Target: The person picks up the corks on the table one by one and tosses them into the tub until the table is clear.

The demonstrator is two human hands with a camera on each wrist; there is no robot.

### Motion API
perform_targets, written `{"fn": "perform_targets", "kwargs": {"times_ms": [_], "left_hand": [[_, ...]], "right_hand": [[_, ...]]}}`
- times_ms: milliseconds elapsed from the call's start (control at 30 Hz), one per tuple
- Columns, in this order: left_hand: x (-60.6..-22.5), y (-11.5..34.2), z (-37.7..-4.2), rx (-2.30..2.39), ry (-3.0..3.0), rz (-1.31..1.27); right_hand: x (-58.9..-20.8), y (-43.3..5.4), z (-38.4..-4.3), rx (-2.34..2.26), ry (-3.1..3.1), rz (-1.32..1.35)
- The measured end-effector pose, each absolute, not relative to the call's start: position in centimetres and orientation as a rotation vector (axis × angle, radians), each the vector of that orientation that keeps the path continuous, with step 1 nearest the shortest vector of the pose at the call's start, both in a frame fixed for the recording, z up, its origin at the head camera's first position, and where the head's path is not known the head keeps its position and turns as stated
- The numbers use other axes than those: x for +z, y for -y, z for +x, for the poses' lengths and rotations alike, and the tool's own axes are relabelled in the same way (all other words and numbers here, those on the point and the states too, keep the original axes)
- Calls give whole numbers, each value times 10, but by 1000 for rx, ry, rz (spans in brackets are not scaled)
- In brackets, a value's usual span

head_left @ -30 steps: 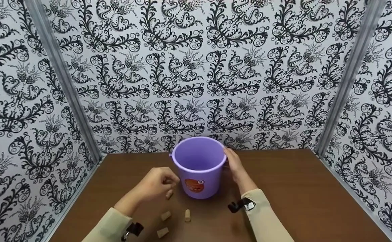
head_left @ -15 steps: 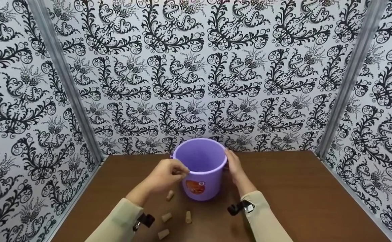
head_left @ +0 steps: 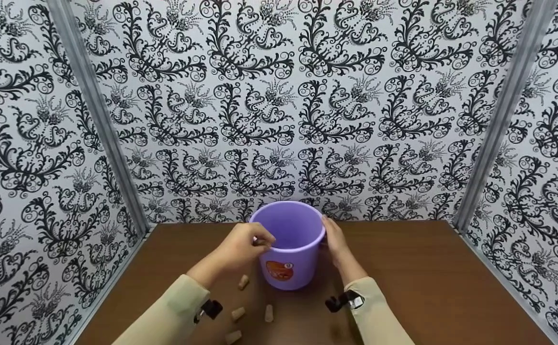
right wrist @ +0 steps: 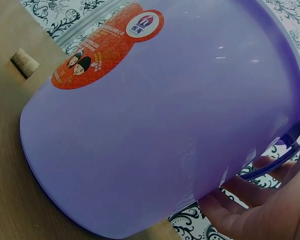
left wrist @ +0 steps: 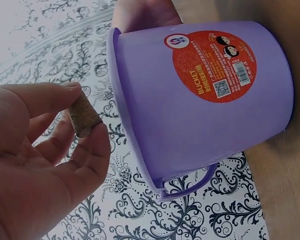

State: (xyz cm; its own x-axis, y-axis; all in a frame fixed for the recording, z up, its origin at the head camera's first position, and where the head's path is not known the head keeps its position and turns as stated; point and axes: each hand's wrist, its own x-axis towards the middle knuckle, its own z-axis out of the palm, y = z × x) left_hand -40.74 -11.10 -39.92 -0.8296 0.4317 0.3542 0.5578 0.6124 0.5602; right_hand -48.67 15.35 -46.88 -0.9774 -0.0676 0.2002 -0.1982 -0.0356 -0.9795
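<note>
A purple plastic bucket with a red round label stands upright on the table, its mouth facing up. Between thumb and fingertips, my left hand pinches a cork. That hand is at the bucket's near-left rim, and the left wrist view shows the cork just outside the rim. At the bucket's right side, my right hand holds it near the rim, fingers against the outer wall by the purple carrying handle. The far fingertips are partly hidden behind the bucket.
Several loose corks lie on the brown wooden table, among them a cork left of the bucket and an upright-looking cork in front. Patterned black-and-white panels with metal posts enclose the table's back and sides.
My left hand has risen from beside the bucket, over the table corks, to the rim's near-left edge. The right hand has stayed on the bucket.
</note>
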Motion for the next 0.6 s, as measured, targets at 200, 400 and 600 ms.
{"fn": "perform_targets", "kwargs": {"times_ms": [200, 400, 600], "left_hand": [[-395, 107, -418, -919, 2691, -847], [-389, 106, -430, -883, 2728, -808], [-381, 105, -444, -920, 2756, -746]], "right_hand": [[-468, -154, -486, 2188, 2095, 302], [-479, -152, -496, 2200, 2082, 267], [-495, -151, -517, 2163, 2105, 220]]}}
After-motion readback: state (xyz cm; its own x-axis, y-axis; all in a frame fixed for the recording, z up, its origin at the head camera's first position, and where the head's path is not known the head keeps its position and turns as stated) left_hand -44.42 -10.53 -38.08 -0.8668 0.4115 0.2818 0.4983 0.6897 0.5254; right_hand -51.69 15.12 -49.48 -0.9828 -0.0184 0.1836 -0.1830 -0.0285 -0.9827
